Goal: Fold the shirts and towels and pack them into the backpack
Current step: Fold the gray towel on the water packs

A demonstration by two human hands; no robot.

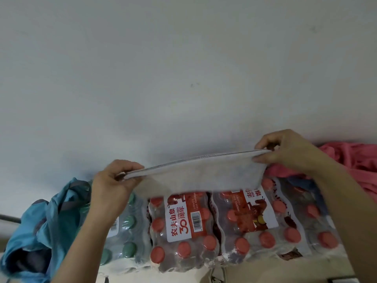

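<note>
Two bare forearms reach in from the lower edge, and between them a pale grey towel (pixel 204 176) is held up in the air, stretched from end to end. The left hand (pixel 110 186) has its grip clamped on the towel's left end, thumb on the near side and fingers curled over the top edge. The right hand (pixel 289 152), held a little higher, pinches the right end the same way. The towel looks doubled, with two edges running together along the top, and it hangs down in a shallow sag. Its lower hem hides the far part of the red-capped bottle packs (pixel 204 227) behind it. Those shrink-wrapped packs lie side by side with their caps facing up and serve as the surface; they carry red and white labels with Chinese print. Just left of them sits a green-capped bottle pack (pixel 126 227). A blue backpack (pixel 40 231) with grey straps slumps against that pack at the far left, well apart from the towel. At the far right a crumpled pink shirt (pixel 350 158) lies on the packs against the wall, behind the right wrist. A brown cardboard box (pixel 265 272) shows at the near edge below the packs. The plain white wall (pixel 183 68) fills the whole upper half of the view.
</note>
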